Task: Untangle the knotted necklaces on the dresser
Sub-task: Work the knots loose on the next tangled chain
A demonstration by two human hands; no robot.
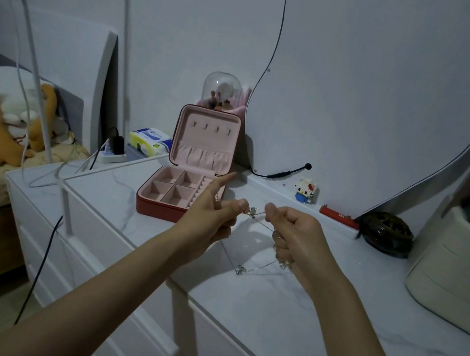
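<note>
Necklaces (246, 266), thin silver chains, hang tangled, pinched between left hand (214, 215) and right hand (295, 235).

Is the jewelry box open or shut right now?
Open: the jewelry box has its lid standing upright, the pink compartments exposed and apparently empty.

Open marble dresser top (281, 317) is seen before the hands; passage is blocked leftward by the open jewellery box (184, 191) and rightward by the cream organiser (458, 273).
</note>
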